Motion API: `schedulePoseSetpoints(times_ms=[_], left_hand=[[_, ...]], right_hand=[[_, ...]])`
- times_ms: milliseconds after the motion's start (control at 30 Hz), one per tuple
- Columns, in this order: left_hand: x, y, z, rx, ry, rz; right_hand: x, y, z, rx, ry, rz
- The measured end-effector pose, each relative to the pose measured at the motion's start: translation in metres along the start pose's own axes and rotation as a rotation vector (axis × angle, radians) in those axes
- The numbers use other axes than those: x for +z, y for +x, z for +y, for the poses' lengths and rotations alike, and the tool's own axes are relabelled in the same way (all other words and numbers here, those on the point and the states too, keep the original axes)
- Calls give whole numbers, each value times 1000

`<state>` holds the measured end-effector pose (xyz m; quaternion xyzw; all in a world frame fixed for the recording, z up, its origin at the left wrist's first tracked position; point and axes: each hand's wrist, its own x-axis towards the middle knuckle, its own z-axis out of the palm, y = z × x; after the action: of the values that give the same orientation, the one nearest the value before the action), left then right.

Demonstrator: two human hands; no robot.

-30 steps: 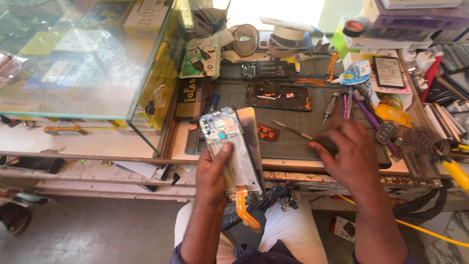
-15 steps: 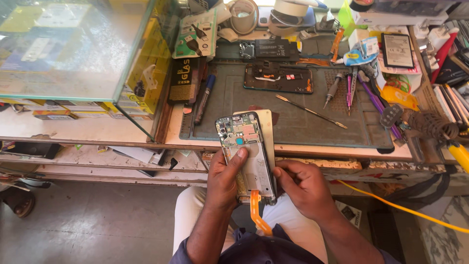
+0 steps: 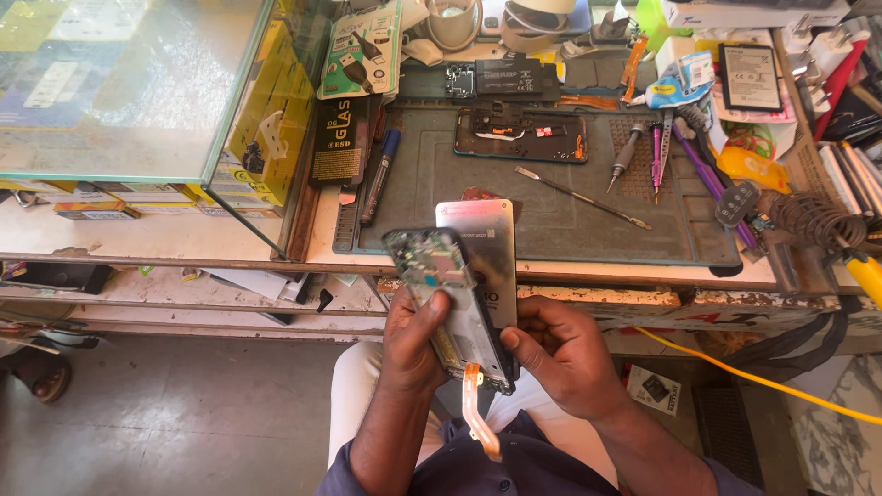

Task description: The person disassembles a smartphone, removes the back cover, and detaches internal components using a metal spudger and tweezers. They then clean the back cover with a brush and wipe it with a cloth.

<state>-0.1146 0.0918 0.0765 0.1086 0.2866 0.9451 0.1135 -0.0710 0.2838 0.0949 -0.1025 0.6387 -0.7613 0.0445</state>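
Both hands lifted slightly; L hand (image 3: 413,340) & R hand (image 3: 562,354) clamped on opened phone (image 3: 455,298)

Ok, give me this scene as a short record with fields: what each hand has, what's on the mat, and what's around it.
left hand: grips the opened phone frame with exposed green circuit parts, upright and tilted
right hand: thumb and fingers on the grey display panel behind that frame
hanging part: orange flex ribbon dangling from the frame's lower end
mat: dark green work mat with a second opened phone body and a thin metal pry tool
left of mat: blue-capped marker, glass display case
right side: screwdrivers, yellow cable
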Motion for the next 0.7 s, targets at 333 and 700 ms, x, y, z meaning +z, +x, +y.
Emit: schedulePoseSetpoints(times_ms=[333,700], left_hand=[[14,8,19,182,21,-276],[5,17,16,111,-38,-462]], right_hand=[[17,-13,-16,-259,-237,73],[32,-14,-31,-329,-187,-96]])
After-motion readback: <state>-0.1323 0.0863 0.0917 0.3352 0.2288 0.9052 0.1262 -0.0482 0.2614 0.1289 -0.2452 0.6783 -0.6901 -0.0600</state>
